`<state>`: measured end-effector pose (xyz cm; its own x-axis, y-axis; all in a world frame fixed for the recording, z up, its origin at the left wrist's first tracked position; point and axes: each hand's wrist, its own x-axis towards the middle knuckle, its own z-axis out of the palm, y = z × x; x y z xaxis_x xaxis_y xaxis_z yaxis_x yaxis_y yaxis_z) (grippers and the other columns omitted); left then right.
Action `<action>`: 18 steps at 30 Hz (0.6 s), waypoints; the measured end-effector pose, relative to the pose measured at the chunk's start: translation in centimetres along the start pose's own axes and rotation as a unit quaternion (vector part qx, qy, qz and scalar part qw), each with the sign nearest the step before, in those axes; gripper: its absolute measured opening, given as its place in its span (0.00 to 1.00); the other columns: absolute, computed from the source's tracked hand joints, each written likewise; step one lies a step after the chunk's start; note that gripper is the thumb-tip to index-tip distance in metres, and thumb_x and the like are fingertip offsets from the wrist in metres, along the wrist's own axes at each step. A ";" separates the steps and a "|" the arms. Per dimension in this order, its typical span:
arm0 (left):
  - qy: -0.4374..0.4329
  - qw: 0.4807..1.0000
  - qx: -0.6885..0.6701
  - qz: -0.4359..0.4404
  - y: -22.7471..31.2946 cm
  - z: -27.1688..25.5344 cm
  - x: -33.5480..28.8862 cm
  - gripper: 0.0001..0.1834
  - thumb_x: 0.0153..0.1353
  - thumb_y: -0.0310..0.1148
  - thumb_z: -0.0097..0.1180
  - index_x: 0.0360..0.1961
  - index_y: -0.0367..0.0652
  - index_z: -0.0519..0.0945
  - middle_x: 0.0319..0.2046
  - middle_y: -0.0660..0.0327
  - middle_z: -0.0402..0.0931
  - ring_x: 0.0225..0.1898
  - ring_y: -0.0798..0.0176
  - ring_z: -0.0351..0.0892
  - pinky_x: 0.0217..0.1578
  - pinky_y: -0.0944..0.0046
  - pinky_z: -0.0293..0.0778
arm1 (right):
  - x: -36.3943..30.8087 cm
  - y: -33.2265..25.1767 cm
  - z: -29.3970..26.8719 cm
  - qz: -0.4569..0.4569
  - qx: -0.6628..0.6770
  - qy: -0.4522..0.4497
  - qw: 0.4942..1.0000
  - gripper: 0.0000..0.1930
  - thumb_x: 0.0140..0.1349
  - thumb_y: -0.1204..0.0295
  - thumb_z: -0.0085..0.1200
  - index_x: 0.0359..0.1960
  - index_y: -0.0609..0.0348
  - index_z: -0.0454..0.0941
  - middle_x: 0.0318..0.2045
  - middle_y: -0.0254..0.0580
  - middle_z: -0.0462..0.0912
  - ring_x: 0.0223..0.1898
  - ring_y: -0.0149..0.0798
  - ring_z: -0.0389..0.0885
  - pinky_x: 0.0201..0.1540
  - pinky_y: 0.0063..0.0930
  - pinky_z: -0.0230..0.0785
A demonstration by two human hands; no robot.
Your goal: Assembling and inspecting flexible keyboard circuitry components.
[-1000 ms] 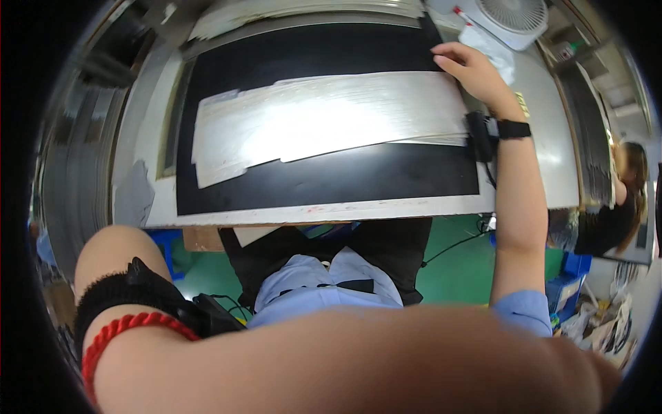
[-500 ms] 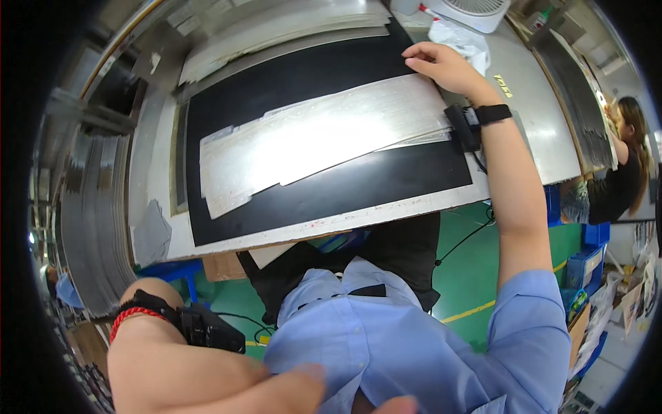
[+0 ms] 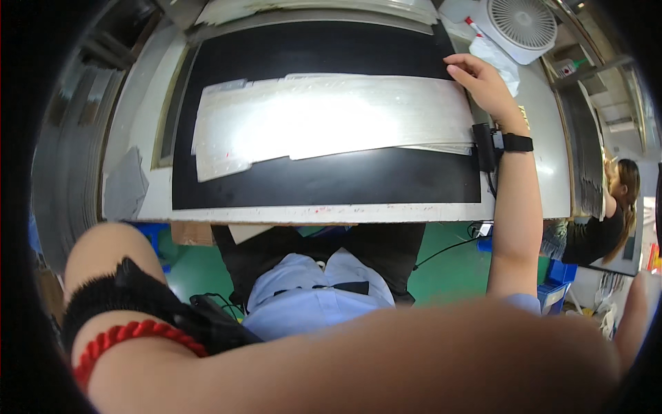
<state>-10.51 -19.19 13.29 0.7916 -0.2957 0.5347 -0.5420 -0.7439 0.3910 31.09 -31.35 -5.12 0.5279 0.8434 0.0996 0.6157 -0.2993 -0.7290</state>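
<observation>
A stack of thin, shiny silver sheets point(image 3: 331, 114) lies on a black mat point(image 3: 310, 178) on the workbench. At its far right corner is my right hand point(image 3: 484, 84), with relaxed, slightly curled fingers apart and nothing in them. Its wrist carries a black strap with a small device point(image 3: 488, 146). My left hand point(image 3: 538, 345) stretches across the bottom of the view, very near the camera. It is blurred; one raised digit shows at the right rim, and the other fingers cannot be made out.
A white fan point(image 3: 522, 27) and a clear plastic bag point(image 3: 498, 62) stand at the back right. More sheets point(image 3: 324, 10) lie behind the mat. Upright stacks point(image 3: 72, 138) line the left. A person point(image 3: 607, 217) works at the far right. Grey pieces point(image 3: 126, 185) lie at the bench's left corner.
My left arm has risen toward the camera and swung right across the lower view. My right hand stays by the sheets' right end. The whole scene has turned slightly with my head.
</observation>
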 end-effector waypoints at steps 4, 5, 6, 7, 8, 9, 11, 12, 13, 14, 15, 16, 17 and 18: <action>-0.003 1.000 -0.007 -0.009 -0.4 0.0 -0.1 0.17 0.52 0.41 0.64 0.45 0.61 0.81 0.32 0.68 0.81 0.27 0.64 0.75 0.25 0.65 0.65 | 0.3 -1.1 0.0 -0.015 -0.018 0.012 1.000 0.15 0.67 0.64 0.58 0.49 0.59 0.81 0.33 0.30 0.81 0.36 0.25 0.76 0.41 0.20 0.69; -0.005 1.000 -0.012 -0.009 -0.5 0.1 0.1 0.17 0.52 0.41 0.64 0.45 0.61 0.81 0.32 0.68 0.81 0.27 0.64 0.75 0.25 0.65 0.65 | 0.4 -1.3 -0.1 -0.010 -0.017 0.014 1.000 0.15 0.67 0.64 0.58 0.49 0.59 0.81 0.33 0.30 0.81 0.36 0.25 0.75 0.41 0.20 0.69; -0.007 1.000 -0.022 -0.003 -1.0 0.4 0.3 0.17 0.52 0.41 0.64 0.45 0.60 0.81 0.32 0.67 0.81 0.27 0.64 0.75 0.25 0.65 0.65 | -0.1 -1.1 -0.6 0.010 -0.030 0.015 0.999 0.14 0.66 0.64 0.58 0.48 0.59 0.81 0.32 0.30 0.80 0.36 0.25 0.75 0.41 0.20 0.69; -0.008 1.000 -0.029 -0.004 -1.3 0.6 0.3 0.17 0.52 0.41 0.64 0.45 0.60 0.81 0.32 0.67 0.81 0.27 0.64 0.75 0.25 0.65 0.65 | -0.3 -0.9 -0.8 0.014 -0.030 0.014 0.999 0.14 0.67 0.64 0.58 0.49 0.59 0.81 0.33 0.29 0.80 0.36 0.25 0.75 0.42 0.20 0.68; -0.010 0.999 -0.034 -0.005 -1.7 0.6 0.5 0.17 0.52 0.41 0.64 0.45 0.60 0.81 0.32 0.67 0.81 0.27 0.64 0.75 0.25 0.65 0.65 | -0.3 -0.8 -0.9 0.019 -0.031 0.012 0.999 0.14 0.68 0.64 0.57 0.50 0.58 0.81 0.34 0.29 0.80 0.37 0.24 0.74 0.43 0.21 0.68; -0.010 0.999 -0.037 -0.011 -1.6 0.5 0.6 0.17 0.52 0.41 0.64 0.45 0.60 0.81 0.32 0.67 0.81 0.27 0.64 0.75 0.25 0.64 0.65 | -0.5 -1.0 -0.5 0.023 -0.029 0.003 0.999 0.14 0.68 0.65 0.57 0.51 0.57 0.80 0.35 0.28 0.79 0.38 0.24 0.73 0.43 0.21 0.67; -0.015 0.999 -0.034 -0.025 -1.3 0.1 0.7 0.17 0.52 0.42 0.63 0.45 0.59 0.81 0.32 0.67 0.81 0.26 0.63 0.75 0.24 0.64 0.65 | 0.1 -1.4 -0.4 0.010 -0.012 0.002 1.000 0.14 0.68 0.65 0.57 0.50 0.58 0.81 0.35 0.28 0.79 0.38 0.24 0.73 0.44 0.21 0.68; -0.016 0.999 -0.035 -0.029 -1.3 -0.1 0.6 0.17 0.52 0.42 0.63 0.45 0.59 0.81 0.32 0.67 0.81 0.26 0.63 0.75 0.24 0.64 0.65 | 0.3 -1.0 0.0 0.002 -0.006 0.001 1.000 0.14 0.68 0.65 0.57 0.50 0.58 0.81 0.35 0.29 0.79 0.38 0.24 0.74 0.44 0.21 0.68; -0.018 0.999 -0.038 -0.031 -1.5 -0.1 0.5 0.17 0.52 0.42 0.63 0.45 0.58 0.81 0.32 0.66 0.81 0.26 0.63 0.75 0.24 0.64 0.66 | 0.4 -0.7 0.2 -0.008 0.000 -0.001 1.000 0.14 0.68 0.65 0.57 0.50 0.58 0.81 0.35 0.29 0.79 0.38 0.24 0.74 0.45 0.21 0.68; -0.021 0.999 -0.044 -0.022 -1.8 0.1 0.7 0.17 0.52 0.42 0.63 0.45 0.58 0.81 0.32 0.66 0.81 0.26 0.63 0.75 0.24 0.64 0.66 | 0.0 -0.5 -0.3 -0.036 -0.014 0.016 0.999 0.15 0.66 0.64 0.58 0.48 0.61 0.81 0.33 0.32 0.81 0.36 0.27 0.76 0.42 0.23 0.70; -0.023 0.999 -0.044 -0.017 -1.7 0.1 0.8 0.17 0.52 0.42 0.63 0.45 0.58 0.81 0.32 0.66 0.81 0.26 0.63 0.75 0.24 0.64 0.66 | 0.2 0.4 -0.6 -0.034 -0.034 0.019 0.999 0.15 0.66 0.64 0.58 0.48 0.61 0.81 0.33 0.32 0.81 0.37 0.27 0.76 0.42 0.23 0.70; -0.022 0.999 -0.043 -0.021 -1.4 -0.1 0.8 0.17 0.52 0.42 0.63 0.45 0.57 0.81 0.32 0.66 0.81 0.26 0.63 0.74 0.24 0.64 0.66 | 0.5 -0.3 -0.5 -0.022 -0.032 0.018 0.999 0.15 0.66 0.64 0.58 0.48 0.60 0.81 0.33 0.32 0.81 0.37 0.27 0.76 0.42 0.23 0.70; -0.021 0.999 -0.037 -0.028 -1.1 -0.3 0.7 0.17 0.52 0.42 0.63 0.45 0.57 0.81 0.32 0.66 0.81 0.26 0.63 0.74 0.24 0.64 0.66 | 0.6 -1.1 -0.2 -0.011 -0.031 0.017 0.999 0.15 0.66 0.63 0.58 0.49 0.60 0.81 0.33 0.32 0.81 0.37 0.27 0.76 0.42 0.23 0.70; -0.019 0.999 -0.039 -0.026 -1.2 -0.2 0.5 0.17 0.52 0.42 0.63 0.45 0.57 0.81 0.32 0.66 0.81 0.26 0.63 0.74 0.24 0.64 0.66 | 0.4 -1.0 -0.4 -0.005 -0.032 0.016 0.999 0.15 0.66 0.64 0.58 0.49 0.61 0.81 0.33 0.32 0.81 0.37 0.26 0.75 0.42 0.23 0.69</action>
<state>-9.56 -18.37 13.22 0.8283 -0.2823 0.4840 -0.5198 -0.7097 0.4756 30.92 -30.92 -4.09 0.5389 0.8324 0.1295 0.6572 -0.3192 -0.6828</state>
